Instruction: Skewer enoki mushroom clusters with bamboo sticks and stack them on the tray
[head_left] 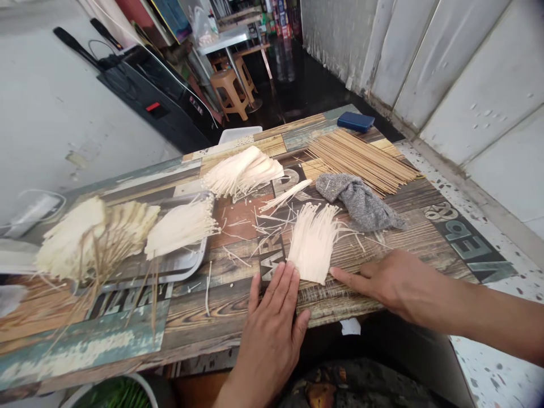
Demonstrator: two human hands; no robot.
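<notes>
I'd keep the enoki bundle (313,243) flat on the worktop (232,292) with light, even pressure, between my left hand (272,331), fingers together, thumb apart, and right hand (393,285), index extended, others curled, grip unclear from here.

Cream mushrooms (313,243), mottled grey cloth (361,203), tan sticks (365,161)

Soft, bright light covers the table (240,297) — deep shadow under its near edge, faint glare on the floor (314,90) beyond it, wide-angle stretch and blur to its left.
</notes>
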